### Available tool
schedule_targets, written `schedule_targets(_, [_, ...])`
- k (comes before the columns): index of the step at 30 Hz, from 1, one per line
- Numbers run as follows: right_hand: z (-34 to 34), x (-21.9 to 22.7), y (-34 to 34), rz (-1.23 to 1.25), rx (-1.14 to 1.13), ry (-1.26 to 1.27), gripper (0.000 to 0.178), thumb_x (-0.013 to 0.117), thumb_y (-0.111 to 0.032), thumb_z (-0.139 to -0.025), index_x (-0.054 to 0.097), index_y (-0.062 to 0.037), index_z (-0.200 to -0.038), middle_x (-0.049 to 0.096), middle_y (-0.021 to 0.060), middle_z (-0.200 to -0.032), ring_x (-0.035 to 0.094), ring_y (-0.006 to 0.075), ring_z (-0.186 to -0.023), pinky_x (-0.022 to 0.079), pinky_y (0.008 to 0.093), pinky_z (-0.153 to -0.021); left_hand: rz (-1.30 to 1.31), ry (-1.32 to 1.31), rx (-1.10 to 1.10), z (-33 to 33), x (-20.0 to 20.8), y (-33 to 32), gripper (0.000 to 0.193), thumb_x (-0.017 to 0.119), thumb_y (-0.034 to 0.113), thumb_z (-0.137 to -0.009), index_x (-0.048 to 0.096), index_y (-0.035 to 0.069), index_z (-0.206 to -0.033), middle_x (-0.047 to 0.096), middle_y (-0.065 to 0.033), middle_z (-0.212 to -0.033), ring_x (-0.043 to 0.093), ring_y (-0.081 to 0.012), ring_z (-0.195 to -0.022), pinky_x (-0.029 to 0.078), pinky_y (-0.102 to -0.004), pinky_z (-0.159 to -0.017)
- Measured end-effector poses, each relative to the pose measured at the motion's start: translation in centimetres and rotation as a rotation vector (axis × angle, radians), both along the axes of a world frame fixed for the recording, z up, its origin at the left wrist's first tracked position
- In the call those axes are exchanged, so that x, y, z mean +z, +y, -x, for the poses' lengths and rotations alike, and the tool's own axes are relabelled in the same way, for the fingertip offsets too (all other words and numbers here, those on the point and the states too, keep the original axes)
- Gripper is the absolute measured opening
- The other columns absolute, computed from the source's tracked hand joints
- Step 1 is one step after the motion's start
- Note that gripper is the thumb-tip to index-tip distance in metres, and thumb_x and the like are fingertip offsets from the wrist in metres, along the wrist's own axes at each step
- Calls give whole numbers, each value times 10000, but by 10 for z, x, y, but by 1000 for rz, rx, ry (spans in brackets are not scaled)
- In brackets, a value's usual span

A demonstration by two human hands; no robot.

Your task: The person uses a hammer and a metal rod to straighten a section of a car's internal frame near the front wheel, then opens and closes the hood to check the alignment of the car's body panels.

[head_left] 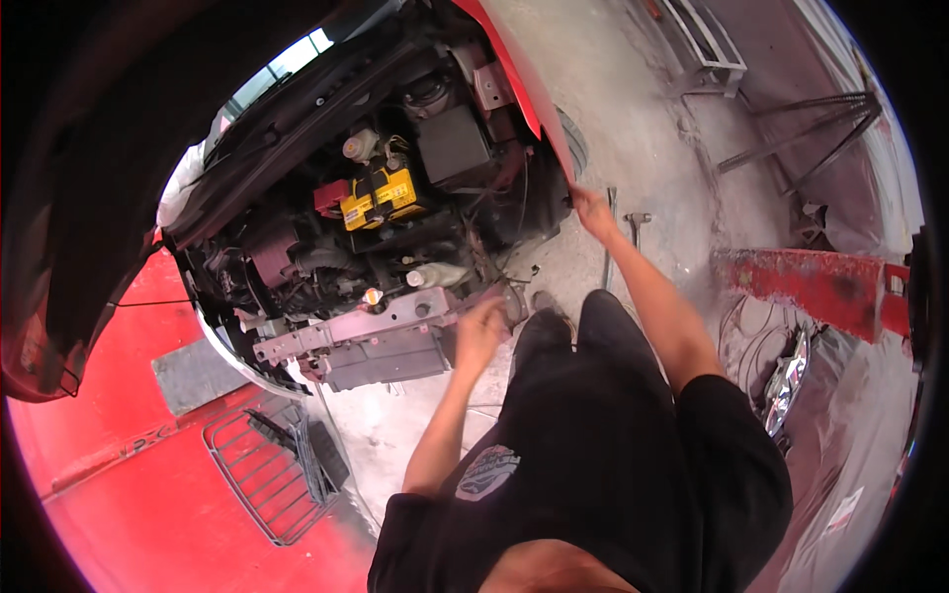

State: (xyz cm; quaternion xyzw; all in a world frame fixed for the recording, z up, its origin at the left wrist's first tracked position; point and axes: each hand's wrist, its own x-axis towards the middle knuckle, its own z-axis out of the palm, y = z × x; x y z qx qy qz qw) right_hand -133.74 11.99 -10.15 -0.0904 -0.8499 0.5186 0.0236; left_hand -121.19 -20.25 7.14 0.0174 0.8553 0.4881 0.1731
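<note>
My right hand (pixel 593 211) is closed on the lower front end of the red fender (pixel 542 107) of a car whose hood is raised. My left hand (pixel 479 334) hovers by the right end of the grey radiator support (pixel 371 327); motion smears its fingers, so I cannot tell whether it holds anything. In the uncovered engine bay sit a yellow-topped battery (pixel 381 198), a black box (pixel 453 144) and a whitish plastic reservoir (pixel 437 275). The car's front corner between my hands stands bare, without bumper or headlight.
On the floor beyond my right hand lie a hammer-like tool (pixel 638 225) and a thin bar (pixel 611 229). A red metal beam (pixel 806 284) juts in at right, above a loose headlight (pixel 788 383). A metal rack (pixel 265 479) lies on the red floor at left.
</note>
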Motion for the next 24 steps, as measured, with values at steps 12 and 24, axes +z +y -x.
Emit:
schedule_targets(12, [165, 93, -16, -183, 108, 188, 592, 526, -190, -903, 447, 41, -1442, 500, 271, -1428, 535, 431, -1268, 444, 429, -1064, -128, -100, 324, 16, 55, -3, 250, 542, 28, -984, 683, -42, -1179, 742, -121, -1042, 691, -168, -935, 529, -286, -846])
schedule_targets(24, [180, 104, 15, -53, 263, 42, 551, 562, -115, -862, 540, 56, -1386, 577, 261, -1357, 607, 390, -1202, 479, 405, -1024, -158, -133, 207, 70, 48, 74, 271, 573, 95, -987, 661, -9, -1221, 746, -127, -1051, 703, -184, -941, 534, -300, -835])
